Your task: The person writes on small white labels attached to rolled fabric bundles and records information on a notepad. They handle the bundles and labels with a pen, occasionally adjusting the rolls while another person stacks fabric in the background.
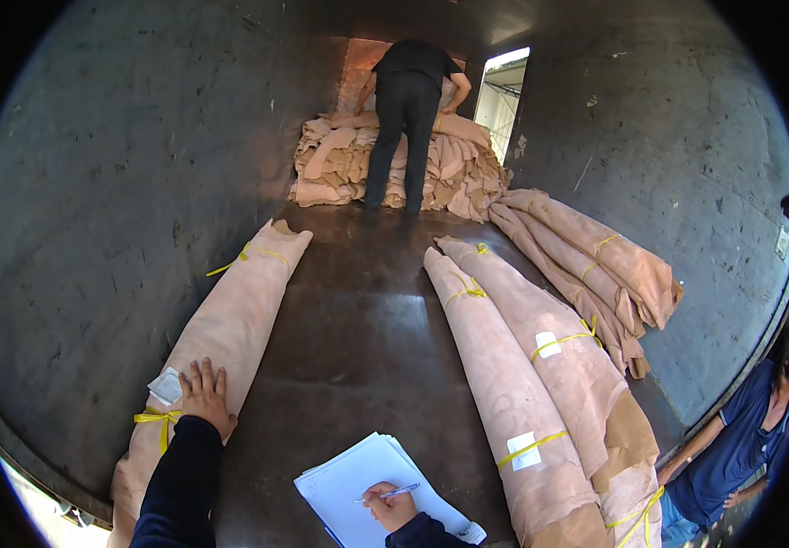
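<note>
My left hand [207, 399] lies flat with fingers spread on a long roll of pale pinkish leather [230, 320] along the left wall. Beside those fingers a small white label [165, 387] sits on the roll, just above a yellow tie [158, 416]. In my right hand [389, 508] is a pen [398, 492], its tip over a stack of white paper sheets [344, 475]. The papers rest on the dark floor at the bottom middle. Faint marks show on the top sheet, too small to make out.
Two tied leather rolls [504, 393] with white labels lie to the right; more folded rolls [586, 256] lie behind them. At the far end a person in dark clothes [408, 100] bends over a heap of hides [335, 160]. Another person in blue [732, 447] stands at the right edge. Metal walls [129, 155] flank the floor.
</note>
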Motion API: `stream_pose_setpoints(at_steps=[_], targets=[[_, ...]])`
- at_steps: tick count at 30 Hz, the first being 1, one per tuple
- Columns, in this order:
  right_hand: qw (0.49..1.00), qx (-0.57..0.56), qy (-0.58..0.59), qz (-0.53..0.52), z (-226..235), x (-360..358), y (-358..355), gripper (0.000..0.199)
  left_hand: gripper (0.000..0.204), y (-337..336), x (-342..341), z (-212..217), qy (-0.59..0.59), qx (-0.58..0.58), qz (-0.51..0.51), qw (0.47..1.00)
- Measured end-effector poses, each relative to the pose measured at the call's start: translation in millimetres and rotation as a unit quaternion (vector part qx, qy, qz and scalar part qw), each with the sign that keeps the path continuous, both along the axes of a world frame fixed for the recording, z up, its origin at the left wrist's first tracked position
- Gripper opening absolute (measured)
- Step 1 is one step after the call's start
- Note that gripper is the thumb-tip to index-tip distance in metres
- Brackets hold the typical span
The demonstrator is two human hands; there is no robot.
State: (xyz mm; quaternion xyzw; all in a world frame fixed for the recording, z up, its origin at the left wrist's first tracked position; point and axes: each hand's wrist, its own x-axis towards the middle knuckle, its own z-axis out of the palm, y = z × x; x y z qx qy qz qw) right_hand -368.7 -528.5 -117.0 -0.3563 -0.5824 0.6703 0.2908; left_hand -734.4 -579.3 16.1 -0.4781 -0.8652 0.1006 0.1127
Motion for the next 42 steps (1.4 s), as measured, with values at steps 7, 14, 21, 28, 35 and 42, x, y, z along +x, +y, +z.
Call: stream_pose_setpoints(at_steps=[7, 14, 21, 28, 35, 42], targets=[[1.000, -0.024, -0.006, 0.001, 2.4, -1.7, 4.6, 0.013, 0.099, 3.2, -2.0, 0.6, 0.008, 0.014, -0.001, 1.000], [1.000, 0.012, -0.010, 0.003, 4.9, -2.5, 5.7, 0.012, 0.098, 3.7, -3.7, -0.4, 0.006, 0.013, -0.003, 1.000], [1.000, 0.001, 0.015, -0.012, 5.4, -3.1, 1.0, 0.010, 0.099, 2.9, -3.1, -0.2, 0.004, 0.012, -0.002, 1.000], [0.999, -0.008, 0.032, -0.019, 4.2, -4.6, 1.4, 0.011, 0.099, 3.7, -2.8, 0.3, 0.011, 0.001, 0.001, 1.000], [1.000, -0.014, 0.023, -0.011, 5.9, -2.5, 1.5, 0.011, 0.099, 4.6, -2.4, 0.5, 0.006, 0.002, 0.003, 1.000], [0.999, 0.033, 0.021, -0.011, 8.6, -4.6, 1.0, 0.009, 0.100, 6.7, -0.4, 2.6, 0.001, -0.002, 0.017, 1.000]])
